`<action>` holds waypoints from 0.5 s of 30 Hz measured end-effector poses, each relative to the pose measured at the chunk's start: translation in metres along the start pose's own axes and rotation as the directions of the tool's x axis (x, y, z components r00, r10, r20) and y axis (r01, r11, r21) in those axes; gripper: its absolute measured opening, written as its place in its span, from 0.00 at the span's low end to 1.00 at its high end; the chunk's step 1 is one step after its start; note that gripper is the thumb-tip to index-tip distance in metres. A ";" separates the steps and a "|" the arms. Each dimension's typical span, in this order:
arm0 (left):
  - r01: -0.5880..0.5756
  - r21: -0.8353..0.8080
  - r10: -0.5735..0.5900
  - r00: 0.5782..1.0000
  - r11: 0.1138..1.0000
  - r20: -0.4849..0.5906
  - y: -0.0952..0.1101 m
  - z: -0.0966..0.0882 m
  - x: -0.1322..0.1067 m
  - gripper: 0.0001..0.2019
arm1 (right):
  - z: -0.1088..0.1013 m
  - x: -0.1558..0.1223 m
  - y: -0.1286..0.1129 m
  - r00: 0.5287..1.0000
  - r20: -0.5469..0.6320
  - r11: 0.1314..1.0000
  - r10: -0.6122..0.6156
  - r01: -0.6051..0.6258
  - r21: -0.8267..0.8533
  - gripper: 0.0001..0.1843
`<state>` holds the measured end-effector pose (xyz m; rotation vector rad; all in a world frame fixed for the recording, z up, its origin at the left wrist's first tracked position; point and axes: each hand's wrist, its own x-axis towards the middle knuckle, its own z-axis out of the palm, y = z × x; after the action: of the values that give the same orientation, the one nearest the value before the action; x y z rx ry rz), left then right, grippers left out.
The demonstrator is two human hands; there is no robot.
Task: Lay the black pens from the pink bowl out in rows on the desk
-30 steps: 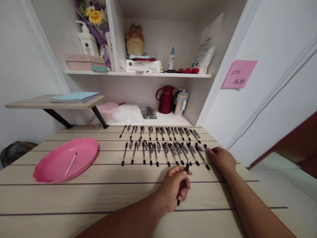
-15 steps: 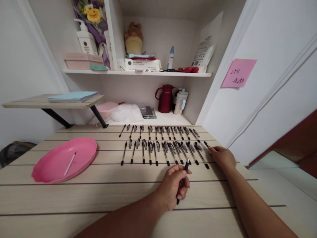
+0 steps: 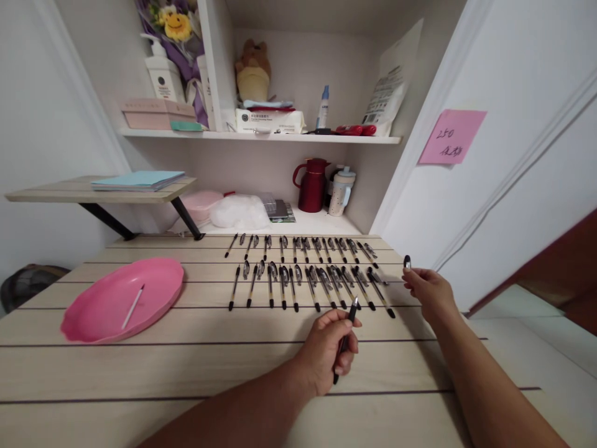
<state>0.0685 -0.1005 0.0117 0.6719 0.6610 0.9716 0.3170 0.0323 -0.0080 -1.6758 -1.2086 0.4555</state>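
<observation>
My left hand (image 3: 329, 353) is closed round a black pen (image 3: 353, 309), its bare metal tip pointing up and away from me. To the right, the fingers of my right hand (image 3: 433, 297) pinch a pen cap (image 3: 407, 261), dark at the top and shiny below, raised off the tabletop. Beyond my left hand lies a near row of uncapped pens (image 3: 293, 290), with loose caps beside them. Behind it runs a far row of similar pens (image 3: 281, 250) and caps.
A pink tray (image 3: 161, 280) holding a slim white stick with a dark tip sits at left. A small raised shelf (image 3: 51, 190) bears blue-covered papers (image 3: 140, 180). Against the back stand a red jug (image 3: 312, 186) and a pale cup (image 3: 342, 193).
My right hand has lifted from the right end of the near row and moved slightly right, bringing up the pen cap. My left hand keeps its grip on the pen.
</observation>
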 end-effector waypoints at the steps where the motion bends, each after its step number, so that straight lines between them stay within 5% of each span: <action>1: 0.004 0.003 -0.004 1.000 1.000 0.005 0.000 0.000 0.000 0.10 | -0.001 -0.005 -0.007 0.999 0.029 0.991 0.027 -0.030 0.134 0.26; 3: 0.010 0.008 -0.010 1.000 1.000 0.016 0.000 -0.001 0.001 0.10 | -0.003 -0.016 -0.024 0.986 0.165 0.936 0.032 -0.087 0.342 0.23; 7: 0.008 0.007 -0.008 1.000 1.000 0.016 -0.001 -0.001 0.001 0.12 | 0.000 -0.046 -0.057 0.885 0.460 0.827 -0.074 -0.203 0.524 0.16; 15: 0.004 0.021 -0.005 1.000 1.000 0.018 -0.002 -0.002 0.002 0.14 | 0.013 -0.084 -0.088 0.757 0.630 0.701 -0.176 -0.352 0.620 0.19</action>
<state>0.0686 -0.0985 0.0086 0.6961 0.6574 0.9549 0.2266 -0.0322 0.0426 -0.8773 -1.1782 1.4843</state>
